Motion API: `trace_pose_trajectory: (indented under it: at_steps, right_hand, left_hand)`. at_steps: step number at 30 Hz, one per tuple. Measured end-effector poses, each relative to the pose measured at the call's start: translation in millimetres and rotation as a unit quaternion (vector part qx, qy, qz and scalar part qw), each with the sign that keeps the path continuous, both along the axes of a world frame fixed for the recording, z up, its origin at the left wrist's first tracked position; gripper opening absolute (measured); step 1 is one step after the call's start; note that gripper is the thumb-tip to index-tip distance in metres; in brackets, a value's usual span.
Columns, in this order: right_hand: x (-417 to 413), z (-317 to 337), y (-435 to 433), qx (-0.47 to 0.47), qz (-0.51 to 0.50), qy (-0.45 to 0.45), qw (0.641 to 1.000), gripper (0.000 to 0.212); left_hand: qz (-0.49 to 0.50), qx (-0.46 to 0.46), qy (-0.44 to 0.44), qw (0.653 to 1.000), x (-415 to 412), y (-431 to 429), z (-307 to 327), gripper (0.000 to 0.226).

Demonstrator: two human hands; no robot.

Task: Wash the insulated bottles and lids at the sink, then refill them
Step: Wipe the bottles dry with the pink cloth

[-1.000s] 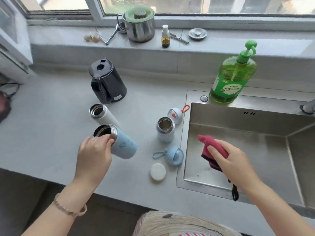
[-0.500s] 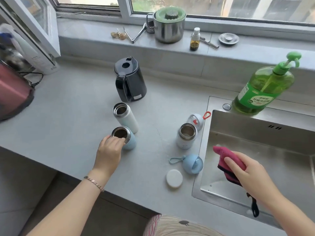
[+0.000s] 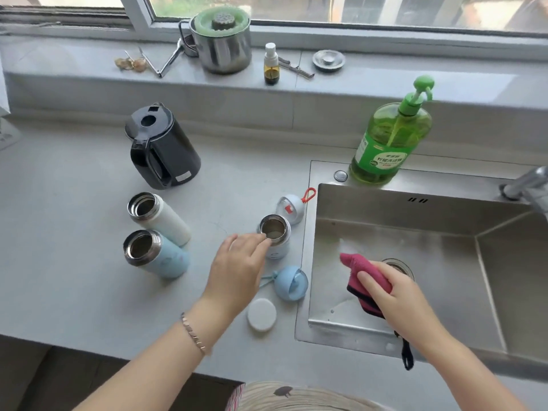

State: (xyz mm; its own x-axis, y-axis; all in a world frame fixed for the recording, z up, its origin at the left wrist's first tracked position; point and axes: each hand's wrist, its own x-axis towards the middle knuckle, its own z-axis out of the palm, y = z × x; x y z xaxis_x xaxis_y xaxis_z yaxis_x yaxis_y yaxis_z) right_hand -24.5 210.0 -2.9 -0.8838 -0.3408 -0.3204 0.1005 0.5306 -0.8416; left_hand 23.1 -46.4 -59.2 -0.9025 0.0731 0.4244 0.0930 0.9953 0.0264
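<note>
Three open insulated bottles stand on the grey counter: a white one (image 3: 161, 216) at the left, a light blue one (image 3: 157, 255) in front of it, and a small white one (image 3: 275, 237) beside the sink (image 3: 341, 333). My left hand (image 3: 237, 266) reaches to the small bottle, fingertips touching its steel rim. My right hand (image 3: 394, 287) grips a pink cloth (image 3: 360, 269) over the sink basin. Three lids lie near the small bottle: a white lid with a red loop (image 3: 292, 207), a blue lid with a strap (image 3: 290, 283) and a flat white disc lid (image 3: 261, 315).
A black electric kettle (image 3: 163, 149) stands behind the bottles. A green dish soap pump bottle (image 3: 391, 137) sits on the sink's back ledge, the tap (image 3: 527, 180) at far right. The windowsill holds a steel pot (image 3: 221, 40), a small spray bottle (image 3: 271, 65) and a drain plug (image 3: 328, 60).
My left hand let go of the light blue bottle, which now stands upright, and moved right to the small white bottle's rim. My right hand still holds the cloth over the sink.
</note>
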Motion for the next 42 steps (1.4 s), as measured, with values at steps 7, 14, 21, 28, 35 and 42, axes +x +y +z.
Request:
trace_pose_trajectory:
  at_steps: [7,14,21,28,35,42]
  right_hand:
    - [0,-3,35,-0.013,-0.057,-0.017,0.998,0.029]
    - [-3,-15,54,-0.014,-0.087,-0.033,0.996,0.022]
    - [-7,-15,71,-0.011,-0.112,-0.035,0.993,0.025]
    - [-10,-12,89,0.012,-0.130,-0.017,0.991,0.016]
    - [-8,-14,91,0.019,-0.131,-0.013,0.991,0.019]
    - [-11,-17,90,0.029,-0.124,-0.017,0.992,0.012]
  left_hand:
    - [0.059,-0.039,-0.152,0.986,-48,19,-22,0.073]
    - [0.229,0.269,-0.210,0.911,-50,17,4,0.030]
    - [0.250,0.715,-0.121,0.642,-71,63,63,0.011]
    - [0.198,0.923,-0.255,0.211,-95,118,72,0.027]
    - [0.163,0.948,-0.248,0.116,-92,128,64,0.035]
    - [0.120,0.954,-0.252,0.107,-93,120,63,0.047]
